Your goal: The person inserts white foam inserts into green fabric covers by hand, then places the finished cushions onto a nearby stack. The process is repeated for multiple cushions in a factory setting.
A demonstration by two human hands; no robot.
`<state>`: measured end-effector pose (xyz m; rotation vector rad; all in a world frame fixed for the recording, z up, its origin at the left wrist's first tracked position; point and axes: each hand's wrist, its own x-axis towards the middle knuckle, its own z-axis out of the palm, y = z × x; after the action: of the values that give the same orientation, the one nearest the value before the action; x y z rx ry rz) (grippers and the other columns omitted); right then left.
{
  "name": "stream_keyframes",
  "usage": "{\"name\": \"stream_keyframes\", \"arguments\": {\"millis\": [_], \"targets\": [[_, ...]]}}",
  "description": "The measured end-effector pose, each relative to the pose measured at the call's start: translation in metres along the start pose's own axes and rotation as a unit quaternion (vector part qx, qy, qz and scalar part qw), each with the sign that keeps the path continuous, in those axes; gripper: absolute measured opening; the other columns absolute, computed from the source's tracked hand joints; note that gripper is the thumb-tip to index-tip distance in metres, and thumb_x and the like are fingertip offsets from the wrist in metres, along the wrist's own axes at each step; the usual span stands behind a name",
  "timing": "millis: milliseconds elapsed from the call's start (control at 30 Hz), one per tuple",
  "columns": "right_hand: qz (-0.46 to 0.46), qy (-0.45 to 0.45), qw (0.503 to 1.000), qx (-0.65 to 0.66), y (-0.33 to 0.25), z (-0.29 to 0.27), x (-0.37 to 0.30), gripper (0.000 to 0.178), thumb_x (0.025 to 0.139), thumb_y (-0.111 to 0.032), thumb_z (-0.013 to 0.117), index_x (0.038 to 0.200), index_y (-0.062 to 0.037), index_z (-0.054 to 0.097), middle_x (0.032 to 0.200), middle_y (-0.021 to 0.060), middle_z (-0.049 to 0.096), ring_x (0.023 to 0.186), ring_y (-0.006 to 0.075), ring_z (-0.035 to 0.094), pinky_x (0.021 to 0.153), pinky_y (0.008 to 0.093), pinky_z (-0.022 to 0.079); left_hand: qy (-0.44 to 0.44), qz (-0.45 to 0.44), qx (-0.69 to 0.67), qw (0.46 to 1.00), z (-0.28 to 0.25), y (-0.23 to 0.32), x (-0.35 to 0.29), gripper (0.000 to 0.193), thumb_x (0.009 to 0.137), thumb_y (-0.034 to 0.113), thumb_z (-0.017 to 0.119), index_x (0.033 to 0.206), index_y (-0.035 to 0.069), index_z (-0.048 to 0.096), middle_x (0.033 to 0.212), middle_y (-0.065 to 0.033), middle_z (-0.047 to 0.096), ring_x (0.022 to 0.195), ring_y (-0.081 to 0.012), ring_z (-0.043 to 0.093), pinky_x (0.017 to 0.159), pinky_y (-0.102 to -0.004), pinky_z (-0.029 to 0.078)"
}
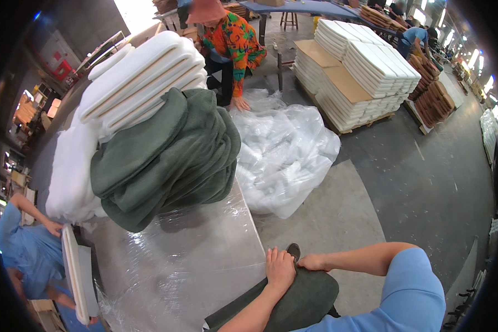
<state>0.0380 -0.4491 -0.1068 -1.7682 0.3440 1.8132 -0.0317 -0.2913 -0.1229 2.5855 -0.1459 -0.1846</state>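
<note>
Nearest the camera, the person's left hand [280,269] lies flat, palm down, on a dark green cushion cover [299,299] at the near edge of the tabletop [205,260], pressing on its top. The right hand [311,262] comes across from the right with a bent arm in a light blue sleeve [409,293] and meets the same cover just beside the left hand; its fingers curl against the cloth near a small dark tip at the cover's far end, though whether they pinch it cannot be told. The two hands are close together, almost touching. The tabletop is wrapped in clear plastic film that wrinkles and shines. Farther along it, to the left, a heap of dark green covers [166,160] lies folded one over another, and behind the heap leans a stack of white foam pads [144,77], with loose white wadding [72,171] at the far left. At the near left edge another person in blue [22,249] holds a flat white board [74,276] upright. On the floor to the right of the tabletop lies a big mound of clear plastic bags [285,149]. A person in a bright orange patterned shirt [232,44] bends over it with one hand down on the plastic. Farther right, pallets carry tall piles of white foam pads [365,66] with cardboard sheets between.
</note>
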Motion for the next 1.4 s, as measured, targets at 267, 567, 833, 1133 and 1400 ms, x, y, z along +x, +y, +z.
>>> {"name": "stream_keyframes", "arguments": {"millis": [267, 567, 833, 1133, 1400], "targets": [[-0.015, 0.021, 0.995, 0.093, 0.007, 0.006, -0.007, 0.058, 0.106, -0.047, 0.060, 0.135, 0.0019, 0.066, 0.128, 0.0149, 0.071, 0.109, 0.0269, 0.072, 0.095, 0.0453, 0.058, -0.073, 0.045, -0.150, 0.985, -0.062, -0.022, -0.021, 0.026, 0.101, 0.025, 0.066, 0.118, 0.006, 0.067, 0.126, -0.0181, 0.067, 0.129, -0.0401, 0.058, 0.113, -0.0506, 0.044], [-0.038, -0.019, 0.994, 0.105, 0.012, 0.016, -0.022, 0.066, 0.103, -0.052, 0.065, 0.144, 0.0003, 0.061, 0.143, 0.0167, 0.065, 0.125, 0.0301, 0.068, 0.106, 0.0461, 0.052, -0.167, -0.377, -0.232, 0.881, -0.232, -0.123, -0.246, 0.068, 0.096, 0.041, 0.075, 0.152, 0.009, 0.053, 0.154, -0.0174, 0.054, 0.143, -0.0357, 0.051, 0.117, -0.0485, 0.044], [-0.053, -0.020, 0.990, 0.129, 0.015, 0.024, -0.047, 0.068, 0.102, -0.051, 0.068, 0.145, 0.0009, 0.060, 0.142, 0.0177, 0.066, 0.126, 0.0291, 0.067, 0.107, 0.0449, 0.052, 0.169, -0.517, -0.669, 0.506, -0.166, -0.107, -0.330, 0.068, 0.097, 0.025, 0.076, 0.156, 0.010, 0.046, 0.153, -0.0110, 0.055, 0.141, -0.0330, 0.051, 0.116, -0.0493, 0.044], [-0.216, -0.043, 0.955, 0.198, 0.062, 0.046, -0.063, 0.060, 0.101, -0.039, 0.074, 0.144, -0.0008, 0.058, 0.134, 0.0113, 0.069, 0.120, 0.0216, 0.067, 0.104, 0.0395, 0.053, 0.047, -0.233, -0.825, 0.513, -0.121, -0.022, -0.275, 0.076, 0.092, 0.016, 0.081, 0.158, 0.012, 0.044, 0.154, -0.0104, 0.054, 0.142, -0.0329, 0.051, 0.118, -0.0477, 0.042], [-0.511, 0.072, 0.789, 0.333, 0.047, 0.115, -0.046, 0.067, 0.102, -0.035, 0.073, 0.156, -0.0072, 0.043, 0.140, 0.0091, 0.062, 0.124, 0.0207, 0.060, 0.101, 0.0399, 0.053, 0.317, -0.127, -0.694, 0.634, -0.190, 0.004, -0.194, 0.069, 0.088, 0.000, 0.079, 0.151, 0.008, 0.050, 0.145, -0.0120, 0.060, 0.133, -0.0292, 0.057, 0.114, -0.0480, 0.048]]}}
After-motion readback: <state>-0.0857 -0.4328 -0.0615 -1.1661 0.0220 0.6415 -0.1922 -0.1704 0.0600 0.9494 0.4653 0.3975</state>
